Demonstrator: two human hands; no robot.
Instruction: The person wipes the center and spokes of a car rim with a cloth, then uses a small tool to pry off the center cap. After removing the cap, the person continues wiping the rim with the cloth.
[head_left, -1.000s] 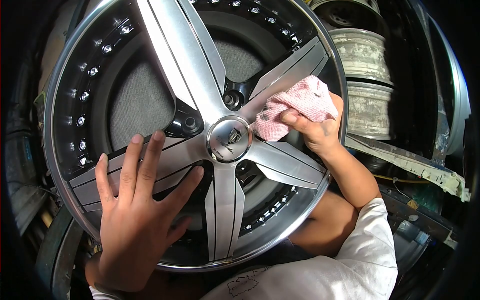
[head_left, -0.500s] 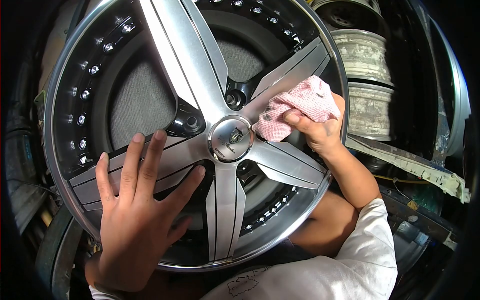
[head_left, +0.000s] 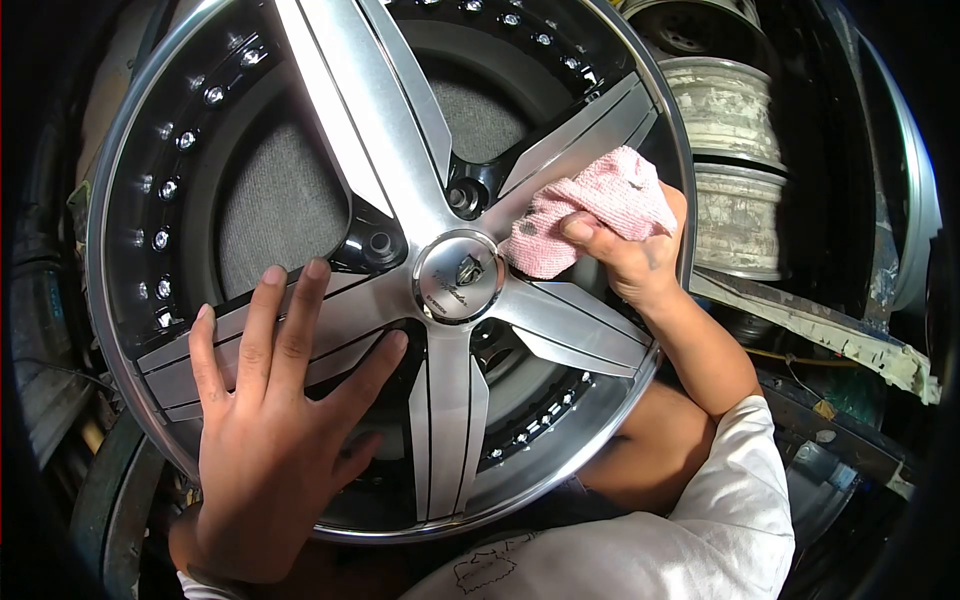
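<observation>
A large car wheel rim (head_left: 445, 400) with brushed silver spokes and black recesses fills the middle of the head view. At its hub is a round centre cap (head_left: 459, 277) bearing an emblem and lettering. My right hand (head_left: 630, 245) grips a bunched pink cloth (head_left: 590, 215) with dark smudges, thumb on top. The cloth rests against a spoke just right of the cap. My left hand (head_left: 275, 410) lies with fingers spread on the lower-left spoke, holding nothing. Part of the right-hand spoke is hidden behind the cloth.
Several worn, paint-flecked rims (head_left: 735, 220) are stacked at the upper right. A metal frame rail (head_left: 810, 330) with peeling edges runs below them. My bent knee (head_left: 640, 440) is under the wheel's lower right edge. A dark curved strip (head_left: 125, 510) stands at lower left.
The pink cloth and my right hand have shifted slightly left and up. The wheel appears a touch further left in view. My left hand stays spread on the spoke.
</observation>
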